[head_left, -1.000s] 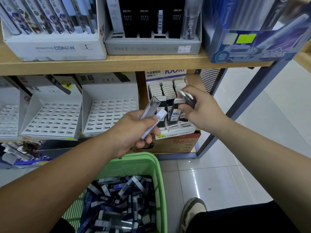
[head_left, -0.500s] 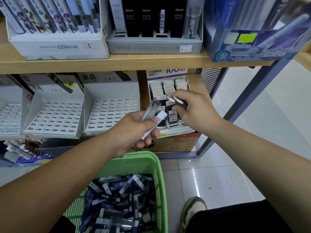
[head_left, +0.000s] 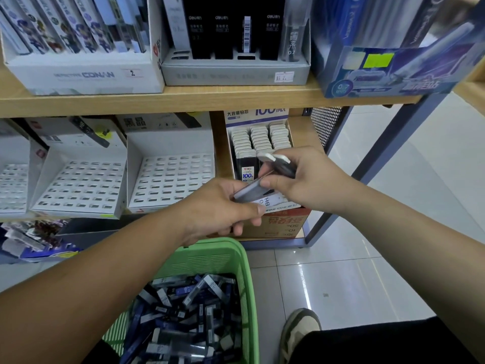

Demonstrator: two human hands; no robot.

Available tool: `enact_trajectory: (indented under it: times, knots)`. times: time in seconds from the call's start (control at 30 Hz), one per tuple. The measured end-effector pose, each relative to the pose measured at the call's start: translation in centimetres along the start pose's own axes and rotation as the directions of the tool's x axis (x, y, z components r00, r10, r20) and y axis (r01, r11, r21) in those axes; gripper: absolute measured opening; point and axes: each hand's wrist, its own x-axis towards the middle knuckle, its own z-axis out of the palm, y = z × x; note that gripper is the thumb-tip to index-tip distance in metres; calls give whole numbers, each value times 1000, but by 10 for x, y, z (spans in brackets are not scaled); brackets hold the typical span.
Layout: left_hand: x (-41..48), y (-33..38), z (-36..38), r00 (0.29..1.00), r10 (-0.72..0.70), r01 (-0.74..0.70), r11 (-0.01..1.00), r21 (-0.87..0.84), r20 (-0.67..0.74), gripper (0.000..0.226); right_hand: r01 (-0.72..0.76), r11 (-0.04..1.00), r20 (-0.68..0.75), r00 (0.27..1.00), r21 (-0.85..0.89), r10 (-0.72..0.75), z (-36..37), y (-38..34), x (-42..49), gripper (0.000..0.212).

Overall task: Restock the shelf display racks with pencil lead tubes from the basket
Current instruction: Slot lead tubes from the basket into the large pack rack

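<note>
**Both hands loaded in front of the rack: drop risk**

Landmark is the part-filled rack (head_left: 259,137). The left hand (head_left: 223,206), just below and in front of it, is curled round two lead tubes (head_left: 253,191), one grey and one marked HB. The right hand (head_left: 307,179) is right in front of the rack's lower rows, pinching a couple of white-capped tubes (head_left: 278,162) between its fingers. Its thumb looks to be touching the grey tube, though I can't confirm this. The rest of the stock lies loose in the green basket (head_left: 246,285), below the rack and nearer the person. The empty slotted racks (head_left: 170,177) sit to the rack's left.

Risks, as I judge them:
- The right hand is already full, so taking another tube by thumb alone is a weak pinch. The tubes look smooth and one could slip.
- A dropped tube could miss the basket and land on the tile floor (head_left: 354,285) below and right of the rack.
- The hands hide the rack's front slots, so inserting blind could jam a tube or knock its neighbours.
- HB tubes may not belong in this rack. I can't check the labels against it.
</note>
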Motion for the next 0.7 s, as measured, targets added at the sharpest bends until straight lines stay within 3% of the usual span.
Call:
enact_trajectory:
  times: [0.1, 0.17, 0.23, 0.3, 0.37, 0.47, 0.7]
  knots:
    - [1, -7, -5, 996, -90, 89, 990, 110, 10, 26, -53, 998, -82, 995, 25, 55, -16, 5, -6, 6]
    - [4, -12, -6, 988, -150, 153, 985, 84, -40, 27, -103, 992, -161, 980, 76, 114, -23, 11, -11, 7]
    - [6, -11, -6, 978, -186, 177, 980, -92, -93, 20, -151, 982, -200, 965, 112, 171, -26, 15, -15, 7]
    - [7, -3, -5, 978, -188, 140, 918, -372, -96, 11, -178, 973, -206, 957, 150, 206, -24, 18, -19, 8]
    - [7, 8, 2, 975, -200, 117, 827, -550, -94, 33, -189, 967, -201, 954, 173, 222, -21, 20, -24, 10]
    - [11, 21, 16, 963, -228, 111, 824, -556, -145, 53, -171, 966, -163, 965, 194, 203, -17, 17, -32, 12]
    - [27, 35, 26, 922, -318, 128, 789, -601, -221, 26, -85, 974, -116, 987, 212, 112, -19, 14, -39, 18]
